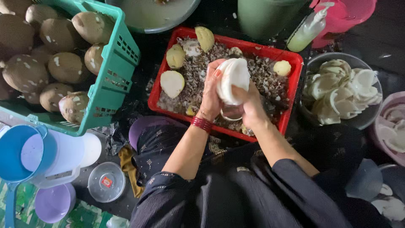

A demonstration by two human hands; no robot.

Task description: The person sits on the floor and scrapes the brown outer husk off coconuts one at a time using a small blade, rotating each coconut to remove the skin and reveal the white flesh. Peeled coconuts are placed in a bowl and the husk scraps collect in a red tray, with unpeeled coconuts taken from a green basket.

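Holding a peeled white coconut (pixel 233 80) over the red plastic tray (pixel 291 59), both hands are on it: the left hand (pixel 211 95) has its fingers curled around the left side, and the right hand (pixel 249 105) grips the lower right with fingers closed, though I can't tell what else might be tucked in that hand. There's a red bangle (pixel 201 124) on the left wrist.

Containers, going round: the red tray is full of brownish peel shavings (pixel 261 78), plus what I count as five or so pale peeled pieces (pixel 172 83) sitting on top. The teal crate (pixel 112 80) on the left holds brown unpeeled coconuts (pixel 67 66), roughly ten in view. On the right, a clear bowl (pixel 375 112) is heaped with white coconut pieces (pixel 341 90), too many to count. A pink tub (pixel 382 139) at the far right edge has more white pieces. Bottom left: one blue jug (pixel 19 152), one purple bowl (pixel 55 202), one clear round lid (pixel 106 181). One squeeze bottle (pixel 310 27) of greenish liquid lies up top.
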